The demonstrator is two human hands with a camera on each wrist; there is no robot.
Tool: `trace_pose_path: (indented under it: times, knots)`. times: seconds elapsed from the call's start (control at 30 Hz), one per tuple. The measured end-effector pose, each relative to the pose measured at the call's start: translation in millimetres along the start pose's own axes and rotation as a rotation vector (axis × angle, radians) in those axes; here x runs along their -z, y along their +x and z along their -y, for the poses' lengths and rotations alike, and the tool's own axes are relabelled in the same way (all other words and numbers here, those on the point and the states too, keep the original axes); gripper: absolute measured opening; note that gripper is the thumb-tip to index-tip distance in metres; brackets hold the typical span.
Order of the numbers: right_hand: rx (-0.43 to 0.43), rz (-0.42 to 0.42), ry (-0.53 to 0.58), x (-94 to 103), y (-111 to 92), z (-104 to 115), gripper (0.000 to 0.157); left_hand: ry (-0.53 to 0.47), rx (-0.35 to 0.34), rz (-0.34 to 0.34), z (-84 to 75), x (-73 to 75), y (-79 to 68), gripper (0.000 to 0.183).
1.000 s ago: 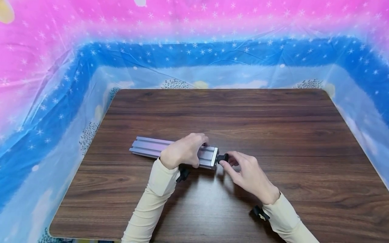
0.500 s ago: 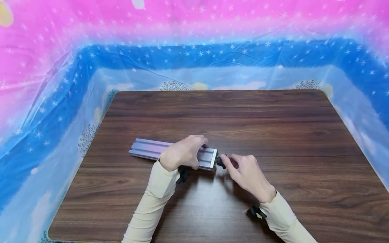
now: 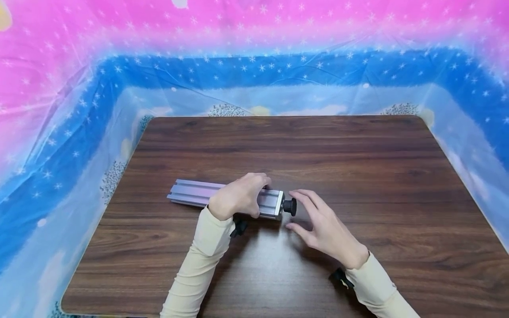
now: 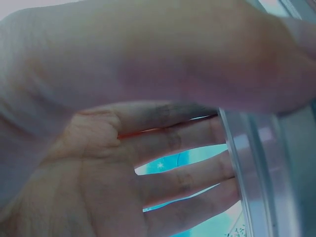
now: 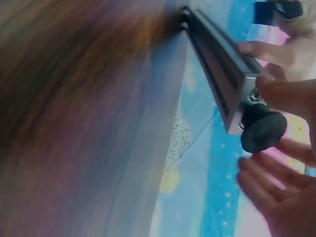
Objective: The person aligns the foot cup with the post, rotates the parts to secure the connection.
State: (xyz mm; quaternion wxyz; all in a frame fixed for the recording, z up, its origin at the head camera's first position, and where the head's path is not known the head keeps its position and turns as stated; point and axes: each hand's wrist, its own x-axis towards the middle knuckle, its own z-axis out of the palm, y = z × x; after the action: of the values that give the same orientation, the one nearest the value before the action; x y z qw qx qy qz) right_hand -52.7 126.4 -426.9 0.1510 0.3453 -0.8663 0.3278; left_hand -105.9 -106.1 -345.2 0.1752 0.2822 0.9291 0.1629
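Note:
A silver aluminium extrusion point(image 3: 195, 191) with grooves along its length lies across the middle of the table. My left hand point(image 3: 240, 196) grips it from above, thumb on the near side and fingers on the far side. At its right end, a black round knob or foot point(image 3: 291, 206) sticks out from a metal end plate point(image 3: 279, 203). My right hand point(image 3: 324, 225) is spread around this black piece, thumb below and fingers above, with gaps to it in the head view. In the right wrist view a screw head point(image 5: 255, 95) shows on the end plate beside the black foot.
The dark wood-grain table point(image 3: 338, 154) has rounded corners. A pink and blue patterned cloth point(image 3: 238, 70) hangs around its back and sides. Black wrist mounts point(image 3: 341, 278) sit at both cuffs.
My right fingers pinched the black piece and turned at it; now they have spread and let go. My left hand keeps its grip on the extrusion, which stays in place.

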Motion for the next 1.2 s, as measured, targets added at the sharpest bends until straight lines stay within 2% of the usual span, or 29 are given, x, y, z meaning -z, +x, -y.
trace_pose_path:
  times: [0.17,0.47,0.73,0.97,1.1,1.2]
  knots:
    - [0.077,-0.039,-0.021,-2.2,1,-4,0.063,-0.001,0.006,0.006,-0.4,1.2,1.5,0.061]
    - [0.083,-0.113,-0.035,-5.4,1,-11,0.05,-0.016,0.028,0.023,-1.2,0.7,4.4,0.062]
    - [0.02,-0.139,-0.012,-7.2,2,-10,0.036,-0.026,0.021,0.009,-0.5,0.5,4.3,0.063]
    - [-0.104,-0.072,0.06,-8.0,4,-6,0.017,-0.024,0.031,0.012,-0.4,0.3,2.0,0.065]
    - [-0.18,-0.051,0.054,-8.7,5,-3,0.017,-0.013,0.03,0.013,-0.1,-1.1,0.5,0.065]
    - [-0.203,-0.051,-0.007,-8.8,6,-2,0.025,-0.006,0.026,0.006,-0.1,-2.0,0.0,0.064]
